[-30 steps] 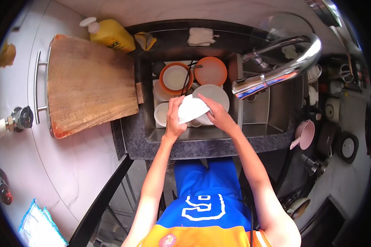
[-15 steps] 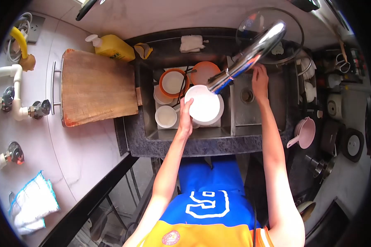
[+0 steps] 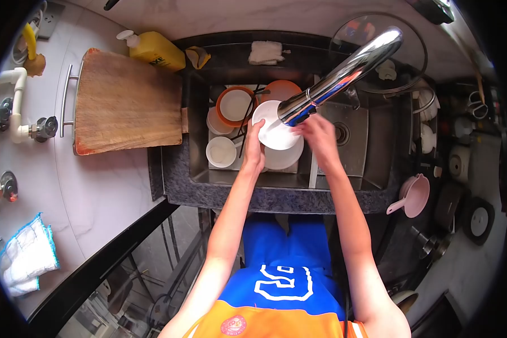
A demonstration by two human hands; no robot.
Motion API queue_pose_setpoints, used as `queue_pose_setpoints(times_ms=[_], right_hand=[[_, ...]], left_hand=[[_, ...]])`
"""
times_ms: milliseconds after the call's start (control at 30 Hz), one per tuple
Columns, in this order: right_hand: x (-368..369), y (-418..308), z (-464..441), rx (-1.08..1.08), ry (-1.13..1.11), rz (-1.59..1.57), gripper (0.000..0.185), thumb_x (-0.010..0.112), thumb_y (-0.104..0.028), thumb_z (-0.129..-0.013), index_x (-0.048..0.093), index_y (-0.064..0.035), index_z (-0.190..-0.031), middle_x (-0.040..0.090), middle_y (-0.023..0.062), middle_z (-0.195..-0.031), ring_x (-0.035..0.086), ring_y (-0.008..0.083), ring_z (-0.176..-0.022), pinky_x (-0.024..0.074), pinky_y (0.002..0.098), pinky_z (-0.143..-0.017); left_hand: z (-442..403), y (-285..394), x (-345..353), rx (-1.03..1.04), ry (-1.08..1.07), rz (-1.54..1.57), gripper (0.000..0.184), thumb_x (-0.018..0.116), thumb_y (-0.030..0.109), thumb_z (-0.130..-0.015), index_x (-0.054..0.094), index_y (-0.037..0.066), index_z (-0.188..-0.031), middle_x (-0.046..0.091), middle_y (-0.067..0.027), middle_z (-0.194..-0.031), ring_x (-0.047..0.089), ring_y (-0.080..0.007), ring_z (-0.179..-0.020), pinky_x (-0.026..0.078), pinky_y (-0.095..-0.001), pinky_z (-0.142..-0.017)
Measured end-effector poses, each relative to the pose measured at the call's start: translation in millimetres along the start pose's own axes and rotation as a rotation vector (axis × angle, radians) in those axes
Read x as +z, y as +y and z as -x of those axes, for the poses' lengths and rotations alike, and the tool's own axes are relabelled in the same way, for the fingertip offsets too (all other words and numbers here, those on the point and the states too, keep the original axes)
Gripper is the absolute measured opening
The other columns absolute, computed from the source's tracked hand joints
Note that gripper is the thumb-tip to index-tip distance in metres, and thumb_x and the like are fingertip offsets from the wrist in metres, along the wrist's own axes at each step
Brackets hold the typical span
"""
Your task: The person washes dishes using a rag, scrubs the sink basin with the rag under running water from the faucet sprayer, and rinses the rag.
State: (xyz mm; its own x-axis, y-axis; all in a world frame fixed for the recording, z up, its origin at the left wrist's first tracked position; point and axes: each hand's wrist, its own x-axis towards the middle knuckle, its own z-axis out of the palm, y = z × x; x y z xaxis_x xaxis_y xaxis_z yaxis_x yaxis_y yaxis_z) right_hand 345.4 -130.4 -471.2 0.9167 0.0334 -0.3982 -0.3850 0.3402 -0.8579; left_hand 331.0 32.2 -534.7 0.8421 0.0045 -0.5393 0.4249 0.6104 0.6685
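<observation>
A white bowl [image 3: 271, 137] is tilted under the faucet's spout, over the left sink basin. My left hand [image 3: 254, 150] is closed on its left side, thumb over the rim. My right hand [image 3: 321, 143] is at the bowl's right edge, just below the spout; its fingers are blurred and partly hidden. The chrome faucet [image 3: 341, 76] slants across the divider, and a pale streak below its mouth looks like running water. Beneath the bowl lies a white plate [image 3: 284, 160]. An orange-rimmed bowl [image 3: 222, 115], black chopsticks [image 3: 248, 107] and a small white bowl [image 3: 221, 152] are beside it.
A wooden cutting board [image 3: 127, 107] stands left of the sink, near a yellow soap bottle [image 3: 159, 50]. A folded white cloth [image 3: 266, 53] rests on the back ledge. Right of the sink are a glass lid [image 3: 397, 31] and a pink strainer-like vessel [image 3: 417, 195].
My right hand has come left from behind the faucet, by its lever, to the bowl's right edge. My left hand still holds the bowl, which sits slightly higher in view.
</observation>
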Motion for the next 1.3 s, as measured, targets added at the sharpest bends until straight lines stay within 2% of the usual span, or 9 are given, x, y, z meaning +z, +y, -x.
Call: queue_pose_setpoints(times_ms=[100,300,367,667,833,933,1033,1167,1300], right_hand=[[33.8,6.6,-11.2,0.387,-0.26,-0.174,0.021,0.053,-0.016,-0.091,0.059,0.0012,-0.102,0.063,0.0069,-0.085,0.061,0.0145,-0.072,0.0487,0.0249,-0.064],[32.0,15.1,-40.3,0.29,-0.415,-0.247,0.028,0.056,-0.039,-0.092,0.057,-0.0131,-0.081,0.049,-0.0049,-0.059,0.043,0.0063,-0.049,0.0281,0.0223,-0.043],[33.3,6.7,-50.4,0.171,-0.076,-0.018,0.037,0.054,-0.037,-0.093,0.048,-0.0134,-0.065,0.043,-0.0032,-0.055,0.033,0.0073,-0.042,0.0255,0.023,-0.04],[36.9,9.3,-175.6,-0.442,0.031,0.919,0.025,0.049,-0.015,-0.088,0.064,-0.0017,-0.103,0.067,0.0139,-0.091,0.064,0.0243,-0.086,0.048,0.0319,-0.077],[52.8,9.2,-126.8,0.046,-0.398,0.417,0.028,0.051,-0.02,-0.093,0.062,0.0039,-0.101,0.065,0.0107,-0.093,0.063,0.0188,-0.087,0.0488,0.029,-0.079],[46.9,11.0,-102.7,0.315,-0.453,0.273,0.036,0.045,-0.028,-0.098,0.063,0.0033,-0.095,0.064,0.0092,-0.089,0.061,0.0157,-0.08,0.0498,0.0272,-0.074],[48.2,-3.5,-95.9,0.443,-0.669,0.671,0.043,0.046,-0.035,-0.097,0.065,0.0021,-0.086,0.065,0.0066,-0.082,0.06,0.0124,-0.075,0.0481,0.0263,-0.073],[40.8,-6.1,-91.7,0.583,-0.781,0.783,0.04,0.048,-0.036,-0.095,0.065,-0.002,-0.083,0.063,0.0047,-0.072,0.056,0.0094,-0.053,0.0424,0.0201,-0.047],[-4.1,15.5,-65.8,0.487,-0.454,0.502,0.028,0.058,-0.028,-0.09,0.066,-0.0008,-0.091,0.061,0.0024,-0.069,0.056,0.0068,-0.057,0.0414,0.0206,-0.049]], left_hand=[[-9.4,-10.7,-12.9,0.338,0.022,-0.486,0.051,0.052,0.03,-0.087,0.044,0.005,-0.13,0.052,-0.0148,-0.112,0.045,-0.0281,-0.11,0.035,-0.0345,-0.096],[-2.0,25.6,12.3,0.687,0.095,-1.289,0.039,0.066,0.018,-0.072,0.063,0.011,-0.11,0.051,-0.0222,-0.097,0.045,-0.0341,-0.092,0.04,-0.0413,-0.083],[-3.5,36.2,23.4,0.801,-0.039,-1.49,0.039,0.065,0.017,-0.07,0.064,0.011,-0.109,0.051,-0.0207,-0.092,0.046,-0.0353,-0.091,0.041,-0.0423,-0.08],[-22.7,39.8,41.9,1.088,-0.559,-1.564,0.032,0.068,0.021,-0.059,0.064,0.003,-0.085,0.051,-0.0182,-0.092,0.049,-0.0331,-0.091,0.043,-0.041,-0.074],[0.9,62.6,15.2,0.827,-0.544,-1.677,0.051,0.073,0.02,-0.06,0.059,0.005,-0.106,0.051,-0.0183,-0.102,0.053,-0.0356,-0.089,0.046,-0.043,-0.078],[4.6,51.4,-31.1,0.536,-0.121,-1.391,0.05,0.071,0.03,-0.074,0.058,0.011,-0.118,0.051,-0.0193,-0.105,0.054,-0.0361,-0.099,0.044,-0.0406,-0.091],[-3.7,26.5,-89.0,0.304,0.209,-1.005,0.048,0.064,0.031,-0.083,0.053,0.011,-0.125,0.052,-0.0199,-0.106,0.052,-0.0349,-0.103,0.041,-0.04,-0.092],[-21.2,7.2,-146.6,0.195,0.288,-0.858,0.048,0.056,0.033,-0.09,0.049,0.008,-0.13,0.054,-0.0208,-0.116,0.053,-0.0332,-0.108,0.041,-0.0377,-0.094],[-32.4,-4.5,-174.1,0.154,0.342,-0.685,0.048,0.053,0.032,-0.092,0.048,0.003,-0.129,0.051,-0.0232,-0.124,0.052,-0.0319,-0.113,0.04,-0.0378,-0.095]])
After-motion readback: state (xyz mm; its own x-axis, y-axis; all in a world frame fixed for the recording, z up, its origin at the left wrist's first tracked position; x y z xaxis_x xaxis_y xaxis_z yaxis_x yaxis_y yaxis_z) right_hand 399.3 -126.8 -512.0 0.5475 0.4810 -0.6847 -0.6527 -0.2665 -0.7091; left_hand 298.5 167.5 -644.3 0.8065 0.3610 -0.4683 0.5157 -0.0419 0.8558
